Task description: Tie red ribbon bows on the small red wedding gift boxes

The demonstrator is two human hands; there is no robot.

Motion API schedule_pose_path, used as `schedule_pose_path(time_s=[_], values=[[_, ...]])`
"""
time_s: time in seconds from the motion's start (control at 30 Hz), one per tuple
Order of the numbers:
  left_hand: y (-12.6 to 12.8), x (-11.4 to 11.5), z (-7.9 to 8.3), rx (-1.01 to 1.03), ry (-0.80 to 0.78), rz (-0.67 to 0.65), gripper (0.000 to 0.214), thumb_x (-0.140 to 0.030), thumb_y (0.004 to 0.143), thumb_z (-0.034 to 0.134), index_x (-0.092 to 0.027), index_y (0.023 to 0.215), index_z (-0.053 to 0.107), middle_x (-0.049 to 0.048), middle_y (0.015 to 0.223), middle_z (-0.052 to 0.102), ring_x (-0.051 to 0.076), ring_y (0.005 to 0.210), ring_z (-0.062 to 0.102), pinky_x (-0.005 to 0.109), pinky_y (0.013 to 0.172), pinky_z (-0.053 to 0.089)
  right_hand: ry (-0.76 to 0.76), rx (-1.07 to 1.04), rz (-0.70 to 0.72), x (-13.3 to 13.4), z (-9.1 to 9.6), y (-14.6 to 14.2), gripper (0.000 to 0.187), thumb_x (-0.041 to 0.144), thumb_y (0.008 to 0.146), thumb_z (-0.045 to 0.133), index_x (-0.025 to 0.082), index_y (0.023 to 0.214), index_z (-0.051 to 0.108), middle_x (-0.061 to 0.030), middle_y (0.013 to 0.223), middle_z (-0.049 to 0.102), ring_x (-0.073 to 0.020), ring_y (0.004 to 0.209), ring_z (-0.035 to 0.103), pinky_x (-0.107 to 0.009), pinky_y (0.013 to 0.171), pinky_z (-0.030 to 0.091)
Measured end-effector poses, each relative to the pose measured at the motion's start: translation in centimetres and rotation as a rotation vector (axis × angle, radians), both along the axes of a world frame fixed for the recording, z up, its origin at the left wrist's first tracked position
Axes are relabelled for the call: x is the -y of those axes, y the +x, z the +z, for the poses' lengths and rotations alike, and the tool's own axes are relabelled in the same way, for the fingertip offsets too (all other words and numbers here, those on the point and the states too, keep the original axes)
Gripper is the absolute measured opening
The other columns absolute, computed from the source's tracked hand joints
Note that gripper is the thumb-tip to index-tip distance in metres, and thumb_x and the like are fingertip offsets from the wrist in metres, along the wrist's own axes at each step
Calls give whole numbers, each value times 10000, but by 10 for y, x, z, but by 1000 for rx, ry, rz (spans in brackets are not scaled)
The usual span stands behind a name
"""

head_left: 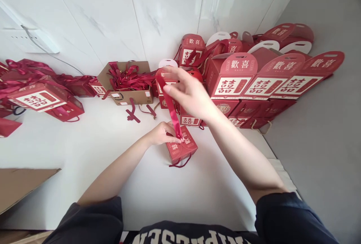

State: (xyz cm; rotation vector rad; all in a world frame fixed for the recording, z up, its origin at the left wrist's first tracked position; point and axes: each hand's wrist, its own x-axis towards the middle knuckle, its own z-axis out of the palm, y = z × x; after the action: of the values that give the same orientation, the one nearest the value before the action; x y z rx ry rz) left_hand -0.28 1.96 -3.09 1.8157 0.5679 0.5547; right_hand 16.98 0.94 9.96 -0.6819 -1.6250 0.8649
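A small red gift box (pixel 189 147) with white Chinese lettering and a dark red cord handle sits on the white table in front of me. A shiny red ribbon (pixel 171 110) rises from the top of this box. My right hand (pixel 188 92) is raised above it, closed on the upper part of the ribbon between thumb and fingers. At the box's top left, my left hand (pixel 162 134) pinches the ribbon's lower end where it meets the lid; some of its fingers are hidden behind the box.
An open cardboard box (pixel 132 97) full of red ribbons stands near the wall. Stacked red gift boxes (pixel 231 86) fill the right back. Ribboned boxes (pixel 39 99) are piled at left. Loose ribbon pieces (pixel 132 113) lie on the table (pixel 113 153). A cardboard flap (pixel 25 183) juts in at lower left.
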Motion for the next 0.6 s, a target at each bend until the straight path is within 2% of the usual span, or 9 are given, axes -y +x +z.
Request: schedule_pose_path(time_s=[0.07, 0.1, 0.13, 0.2, 0.27, 0.37, 0.47, 0.53, 0.6], values=[[0, 0, 0, 4, -33, -12, 169, -304, 709, 793, -165, 805, 790, 110, 876, 762, 223, 872, 700, 317, 829, 552, 12, 149, -2, 5, -7, 3, 290, 336, 837, 656, 259, 1113, 610, -17, 1044, 672, -153, 841, 635, -282, 739, 498], [0, 0, 0, 5, -45, -19, 166, -300, 707, 794, -163, 800, 791, 111, 869, 763, 225, 863, 705, 312, 815, 558, 1, 242, -15, 11, -13, 8, 236, 322, 875, 603, 250, 1099, 620, -11, 995, 682, -144, 777, 624, -275, 704, 485], [0, 0, 0, 5, -51, -22, 164, -299, 703, 796, -160, 790, 791, 113, 863, 764, 228, 854, 709, 309, 802, 562, -25, 347, -39, 17, -19, 14, 174, 318, 915, 539, 231, 1022, 645, -2, 890, 686, -135, 691, 600, -269, 656, 462], [1, 0, 1, -5, -49, -17, 171, -304, 697, 800, -153, 777, 791, 120, 855, 763, 233, 840, 712, 307, 782, 565, -87, 541, -107, 28, -38, 29, 272, 336, 943, 483, 201, 788, 661, 3, 706, 640, -138, 619, 558, -272, 609, 416], [1, 0, 3, -15, -41, -10, 188, -315, 696, 800, -148, 782, 792, 126, 847, 762, 233, 827, 712, 309, 772, 565, -149, 655, -127, 37, -60, 42, 305, 351, 939, 485, 196, 743, 661, -15, 721, 629, -156, 659, 564, -289, 632, 410], [2, 1, 6, -1, -21, -33, 202, -322, 709, 788, -148, 812, 792, 131, 864, 763, 232, 843, 710, 311, 778, 562, -251, 603, -4, 43, -92, 52, 180, 332, 898, 552, 233, 931, 700, -63, 1031, 652, -212, 962, 603, -329, 799, 448], [2, 1, 6, 2, 16, -42, 185, -320, 721, 778, -155, 803, 794, 120, 831, 763, 217, 805, 705, 302, 756, 558, -324, 470, 70, 47, -110, 49, 172, 304, 845, 624, 264, 1001, 683, -65, 1337, 524, -241, 1304, 435, -399, 1076, 309], [2, 1, 5, -1, 36, -19, 165, -313, 710, 786, -158, 767, 793, 104, 782, 758, 201, 757, 694, 289, 720, 551, -387, 385, 88, 50, -116, 44, 207, 295, 819, 649, 266, 1024, 660, -57, 1423, 456, -241, 1384, 342, -416, 1135, 223], [3, 1, 2, 6, 38, 2, 153, -303, 703, 790, -155, 739, 789, 91, 760, 751, 192, 741, 684, 278, 690, 543, -449, 296, 131, 51, -119, 37, 259, 290, 806, 658, 263, 1062, 634, -55, 1447, 436, -237, 1390, 340, -409, 1139, 221]])
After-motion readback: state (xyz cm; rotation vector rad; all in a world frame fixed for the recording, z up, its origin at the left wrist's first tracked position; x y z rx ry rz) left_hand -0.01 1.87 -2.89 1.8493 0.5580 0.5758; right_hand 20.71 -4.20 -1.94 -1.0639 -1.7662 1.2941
